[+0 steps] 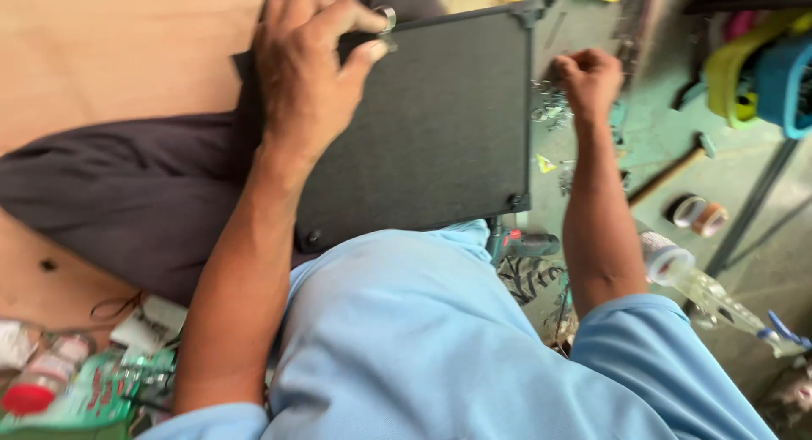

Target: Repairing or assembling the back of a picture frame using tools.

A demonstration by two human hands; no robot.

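- Panel [440, 119] edges frame the work: a dark, flat, square board with small corner fittings lies tilted across the person's lap, its top edge near the top of the view and its lower edge touching the light blue shirt [406, 338].
- Left hand [309, 64] rests on the panel's upper left part, fingers curled, thumb and forefinger pinching a small shiny metal ring [386, 19] at the top edge.
- Right hand [588, 81] is off the panel's right edge, closed into a loose fist over a scatter of small metal bits [550, 106] on the floor; whether it holds anything I cannot tell.
- Open room is scant: the narrow strip between the panel's right edge and the right forearm is free, and so is some floor beyond the forearm.
- Floor [668, 144] is greenish concrete, carrying a hammer [672, 169], two tape rolls [698, 213] and a clear plastic bottle [702, 292] near the right elbow.
- Left side shows a pale wooden sheet [110, 51] and a dark trouser leg [127, 195] over it.
- Lower left clutter, including a red-capped jar [38, 381], is blurred; yellow and blue items [761, 68] at the upper right are cut off.
- Panel's lower left corner is hidden behind the left forearm.
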